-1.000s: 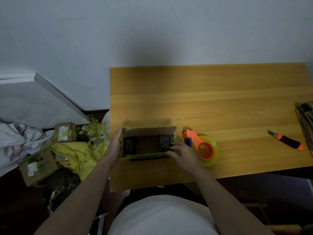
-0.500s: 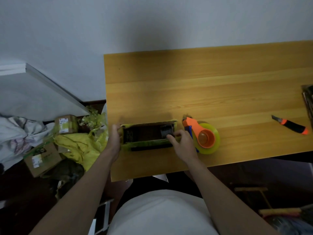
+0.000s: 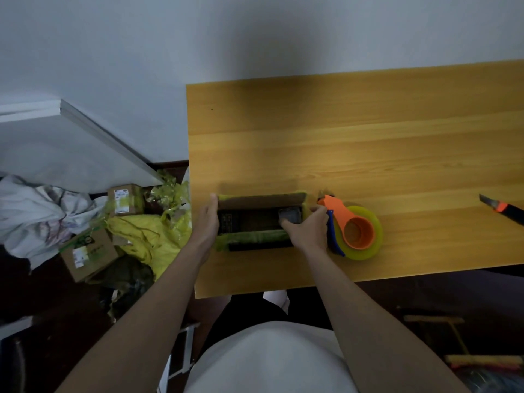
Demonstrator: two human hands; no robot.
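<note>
A small open cardboard box (image 3: 259,201) with yellow-green tape along its flaps sits near the front left of the wooden table (image 3: 368,143). Dark items lie inside it. My left hand (image 3: 208,222) lies flat against the box's left end, fingers straight. At the right end my right hand (image 3: 307,231) curls its fingers over the rim and grips it, with the fingertips inside by a dark object (image 3: 290,215). An orange tape dispenser (image 3: 350,226) loaded with a yellow-green roll lies just right of that hand.
An orange and black utility knife (image 3: 503,211) lies at the table's right edge. On the floor to the left are cardboard parcels (image 3: 88,252), yellow wrapping (image 3: 147,236) and crumpled white cloth (image 3: 37,214). A broom (image 3: 459,341) lies on the floor at lower right.
The box's far flap has dropped lower over the second. My right hand has shifted to the box's right rim. My left hand stays at the left end.
</note>
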